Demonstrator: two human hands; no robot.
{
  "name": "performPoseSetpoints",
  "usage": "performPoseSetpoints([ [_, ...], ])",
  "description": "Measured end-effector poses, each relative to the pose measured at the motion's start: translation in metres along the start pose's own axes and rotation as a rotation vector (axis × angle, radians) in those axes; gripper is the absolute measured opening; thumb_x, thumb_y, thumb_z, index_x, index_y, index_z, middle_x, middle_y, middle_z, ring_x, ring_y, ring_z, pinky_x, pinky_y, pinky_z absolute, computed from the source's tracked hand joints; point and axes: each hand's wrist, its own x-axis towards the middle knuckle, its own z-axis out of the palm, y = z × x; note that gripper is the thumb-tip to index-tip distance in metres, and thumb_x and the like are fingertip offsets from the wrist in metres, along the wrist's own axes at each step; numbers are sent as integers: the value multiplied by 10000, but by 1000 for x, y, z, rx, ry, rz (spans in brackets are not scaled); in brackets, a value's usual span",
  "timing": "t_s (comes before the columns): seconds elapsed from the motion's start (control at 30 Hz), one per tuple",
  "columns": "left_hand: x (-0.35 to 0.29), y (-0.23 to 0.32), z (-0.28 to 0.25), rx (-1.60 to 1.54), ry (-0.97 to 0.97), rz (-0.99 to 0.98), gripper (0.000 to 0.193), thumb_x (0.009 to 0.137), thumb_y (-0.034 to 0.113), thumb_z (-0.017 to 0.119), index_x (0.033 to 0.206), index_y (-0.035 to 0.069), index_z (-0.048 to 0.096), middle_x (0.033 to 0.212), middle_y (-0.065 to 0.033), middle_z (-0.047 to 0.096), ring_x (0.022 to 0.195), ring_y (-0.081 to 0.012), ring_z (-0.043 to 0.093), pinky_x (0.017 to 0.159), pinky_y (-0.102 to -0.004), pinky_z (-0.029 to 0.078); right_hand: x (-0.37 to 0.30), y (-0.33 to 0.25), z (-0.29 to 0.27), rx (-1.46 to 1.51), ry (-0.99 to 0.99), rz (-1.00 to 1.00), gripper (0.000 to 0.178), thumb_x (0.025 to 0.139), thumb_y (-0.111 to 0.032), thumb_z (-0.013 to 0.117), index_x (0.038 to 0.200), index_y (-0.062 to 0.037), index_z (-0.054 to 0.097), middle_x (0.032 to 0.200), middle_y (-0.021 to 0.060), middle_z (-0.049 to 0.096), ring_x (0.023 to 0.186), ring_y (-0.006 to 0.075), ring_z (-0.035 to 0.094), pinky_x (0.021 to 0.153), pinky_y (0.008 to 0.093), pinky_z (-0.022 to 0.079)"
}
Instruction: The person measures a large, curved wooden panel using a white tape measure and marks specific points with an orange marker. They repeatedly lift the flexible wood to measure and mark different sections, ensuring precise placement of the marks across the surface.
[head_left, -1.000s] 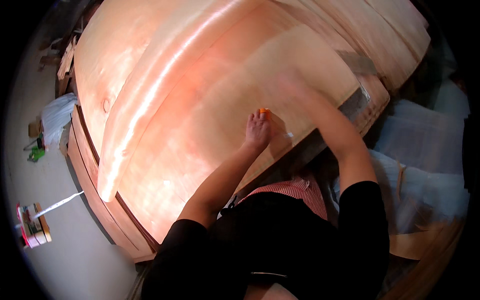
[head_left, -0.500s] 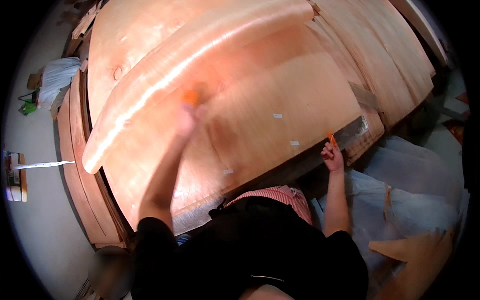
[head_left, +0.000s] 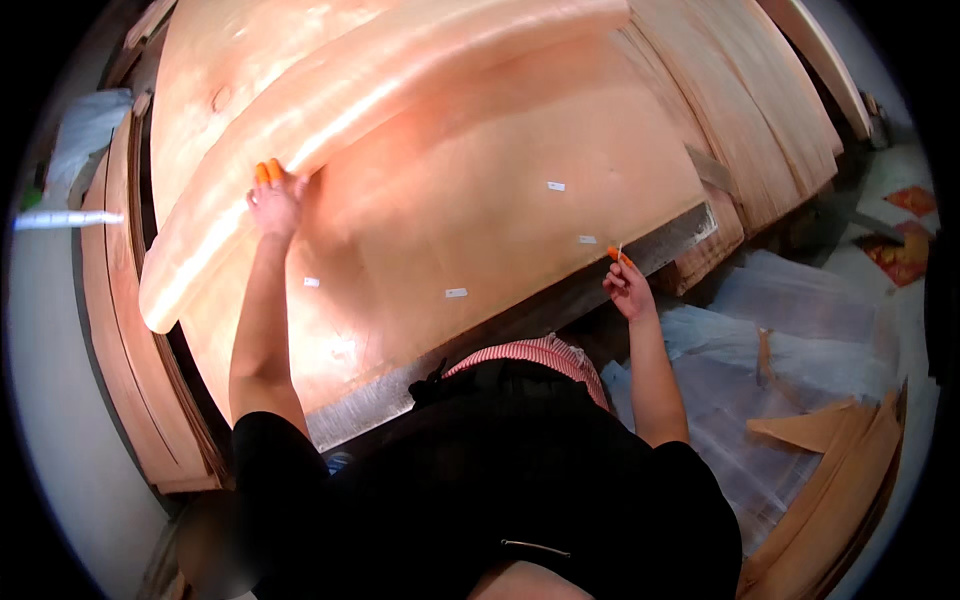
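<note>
A wide pale wood veneer sheet [head_left: 480, 220] covers the stack in front of me, with a long curled roll of veneer [head_left: 400, 85] across its far part. My left hand [head_left: 275, 205], orange covers on some fingertips, rests against the roll's near side at the left, fingers stretched and holding nothing. At the sheet's near right edge, my right hand [head_left: 628, 287] is closed in a pinch, an orange cover on a finger. A thin pale bit shows at its fingertips, too small to name. Small white labels lie on the sheet, one [head_left: 587, 239] close to my right hand.
A grey metal strip [head_left: 365, 418] runs along the sheet's near edge. More veneer stacks stand at the left [head_left: 135, 330] and far right [head_left: 745, 120]. Clear plastic sheeting [head_left: 740, 350] lies at the right, beside loose veneer pieces [head_left: 830, 480].
My left hand has moved left across the sheet to the roll. My right hand has shifted slightly left along the near edge. The whole view has tilted a little.
</note>
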Motion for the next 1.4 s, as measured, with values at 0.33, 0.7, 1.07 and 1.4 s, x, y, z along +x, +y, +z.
performPoseSetpoints([
  [0.33, -95, -33, -57, -50, 266, 21, 686, 825, 503, 492, 1328, 62, 340, 1337, -154, 353, 1227, -304, 321, 980, -479, 264, 25, 37, 106, -730, -201, 239, 269, 894, -173, 515, 1125, -39, 536, 676, -30, 461, 542, 40, 409, 560, 173, 402],
  [0.7, -93, -45, -26, -237, 321, -31, 653, 815, 356, 572, 1329, 37, 325, 1367, -164, 323, 1251, -311, 306, 986, -484, 250, 111, 124, 184, -1237, -536, 136, 152, 886, -138, 518, 988, -26, 519, 699, 30, 590, 542, 60, 483, 483, 189, 380],
  [1.07, -210, 108, -46, -807, -223, 470, 588, 720, 246, 637, 1221, 17, 432, 1333, -173, 354, 1244, -337, 316, 1029, -445, 258, 125, 133, 195, -1373, -571, 199, 88, 861, -107, 518, 904, -35, 495, 664, 48, 592, 530, 107, 553, 436, 229, 389],
  [1.4, -215, 157, -79, -680, -335, 401, 781, 733, 421, 595, 1321, -1, 301, 1373, -195, 302, 1293, -305, 259, 1069, -392, 175, 111, 124, 216, -1770, -584, 91, 261, 853, -140, 534, 1084, -20, 519, 850, 67, 637, 654, 116, 578, 547, 255, 455],
])
